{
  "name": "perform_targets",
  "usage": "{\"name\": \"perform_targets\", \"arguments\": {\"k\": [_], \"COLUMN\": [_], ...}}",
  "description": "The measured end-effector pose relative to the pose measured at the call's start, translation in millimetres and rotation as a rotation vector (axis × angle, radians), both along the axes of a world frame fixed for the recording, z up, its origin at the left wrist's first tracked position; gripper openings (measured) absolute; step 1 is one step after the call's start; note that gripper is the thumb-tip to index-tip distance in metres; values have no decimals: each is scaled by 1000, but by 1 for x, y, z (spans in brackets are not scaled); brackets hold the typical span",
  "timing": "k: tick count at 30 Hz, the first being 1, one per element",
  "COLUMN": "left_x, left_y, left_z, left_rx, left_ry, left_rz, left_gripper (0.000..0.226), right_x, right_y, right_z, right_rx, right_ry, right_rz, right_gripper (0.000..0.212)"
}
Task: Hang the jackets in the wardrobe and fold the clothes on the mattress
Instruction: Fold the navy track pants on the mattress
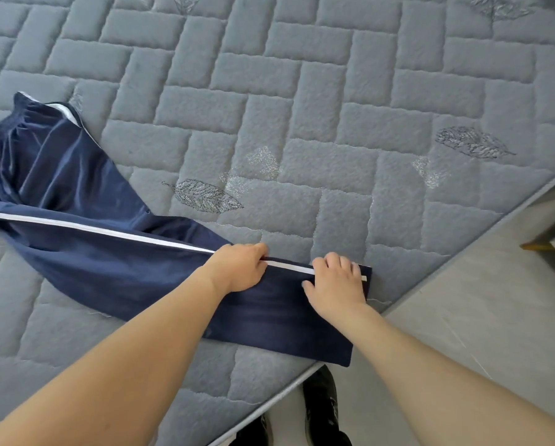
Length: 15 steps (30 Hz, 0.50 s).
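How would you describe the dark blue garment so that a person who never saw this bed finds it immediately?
On the grey quilted mattress with stitched leaf patterns, look at the near left part. The dark navy velvety trousers lie there, the only clothing in view, cuffs at the mattress edge under the left hand and right hand. A thin white side stripe marks them.
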<state>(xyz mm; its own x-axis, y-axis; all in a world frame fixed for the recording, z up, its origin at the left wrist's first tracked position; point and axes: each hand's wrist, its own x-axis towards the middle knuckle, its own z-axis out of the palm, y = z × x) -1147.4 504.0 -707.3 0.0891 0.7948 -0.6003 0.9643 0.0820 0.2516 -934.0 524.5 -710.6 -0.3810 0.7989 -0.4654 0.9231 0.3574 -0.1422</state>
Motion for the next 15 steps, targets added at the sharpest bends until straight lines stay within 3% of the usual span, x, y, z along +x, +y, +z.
{"name": "perform_targets", "arguments": {"k": [4, 7, 10, 15], "left_x": [-49, -85, -101, -127], "left_y": [-6, -11, -3, 15], "left_z": [2, 1, 6, 19], "left_rx": [83, 152, 44, 37], "left_ry": [245, 248, 234, 401], "left_rz": [-186, -280, -363, -258], "left_gripper": [31, 34, 38, 43], "right_x": [-28, -38, -38, -42], "right_y": [14, 22, 28, 45], "right_z": [-10, -9, -2, 15], "right_rx": [-60, -97, -103, -271], "right_ry": [-156, -245, -302, -438], "right_rz": [79, 86, 192, 93], "right_gripper": [41, 44, 38, 37]}}
